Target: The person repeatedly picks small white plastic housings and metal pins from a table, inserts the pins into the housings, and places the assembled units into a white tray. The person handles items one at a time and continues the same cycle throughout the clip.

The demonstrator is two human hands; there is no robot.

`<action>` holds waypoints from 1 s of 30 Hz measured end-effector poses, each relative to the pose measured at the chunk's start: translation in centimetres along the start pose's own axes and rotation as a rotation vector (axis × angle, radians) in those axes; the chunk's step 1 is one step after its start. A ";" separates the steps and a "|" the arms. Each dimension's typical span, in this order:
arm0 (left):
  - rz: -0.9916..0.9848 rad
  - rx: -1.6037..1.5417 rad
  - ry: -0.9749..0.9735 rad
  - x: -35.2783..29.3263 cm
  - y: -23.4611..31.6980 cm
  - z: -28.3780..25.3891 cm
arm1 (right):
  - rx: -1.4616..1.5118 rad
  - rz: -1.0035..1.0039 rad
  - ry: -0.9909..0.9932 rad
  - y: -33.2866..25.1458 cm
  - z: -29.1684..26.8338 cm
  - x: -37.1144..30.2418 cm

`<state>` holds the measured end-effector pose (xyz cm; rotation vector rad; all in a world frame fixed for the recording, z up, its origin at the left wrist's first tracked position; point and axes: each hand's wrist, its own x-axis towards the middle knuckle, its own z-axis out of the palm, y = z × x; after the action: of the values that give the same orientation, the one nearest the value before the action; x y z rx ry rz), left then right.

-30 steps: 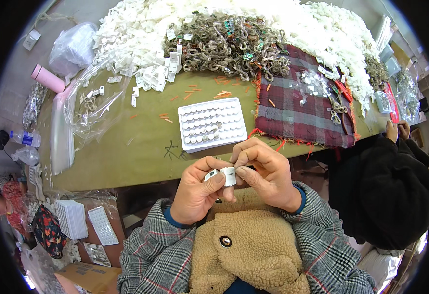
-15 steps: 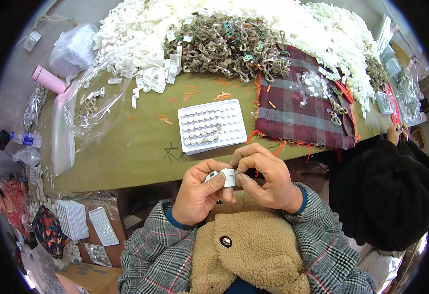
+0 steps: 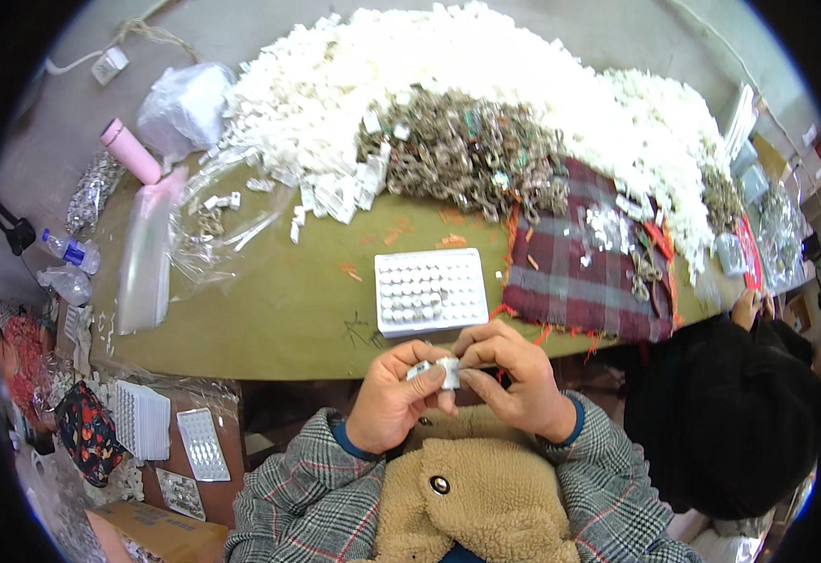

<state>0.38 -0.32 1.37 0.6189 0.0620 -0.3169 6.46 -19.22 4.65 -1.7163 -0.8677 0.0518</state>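
White plastic piece (image 3: 451,372), just this side of the tray (image 3: 429,329): we pinch it in our left hand (image 3: 390,402), fingers of our right hand (image 3: 521,383) curled at its edge, their grip unclear, best worked lightly, left steady.

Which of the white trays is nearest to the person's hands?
The tray of round pieces on the green table, just beyond the left hand and right hand; the stacked trays and loose ones at the lower left are farther off.
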 end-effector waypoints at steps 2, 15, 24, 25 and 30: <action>0.000 0.019 0.000 0.0 0.2 0.0 | -0.006 0.045 -0.013 -0.2 0.1 0.4; 0.122 -0.212 0.018 0.8 6.0 -2.5 | -0.550 -0.365 -0.240 2.9 -1.4 15.6; 0.021 -0.276 0.289 0.2 7.5 -5.6 | -1.214 -0.736 -0.616 11.1 4.5 25.2; 0.024 -0.257 0.324 0.2 7.6 -5.5 | -1.189 -0.731 -0.638 10.9 4.3 25.2; 0.086 -0.300 0.345 1.0 8.1 -5.2 | -0.610 -0.746 -0.573 6.7 3.3 22.0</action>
<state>4.00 8.66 1.49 0.3711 0.4063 -0.1105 24.38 -4.53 6.35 -1.8327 -2.0742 -0.2590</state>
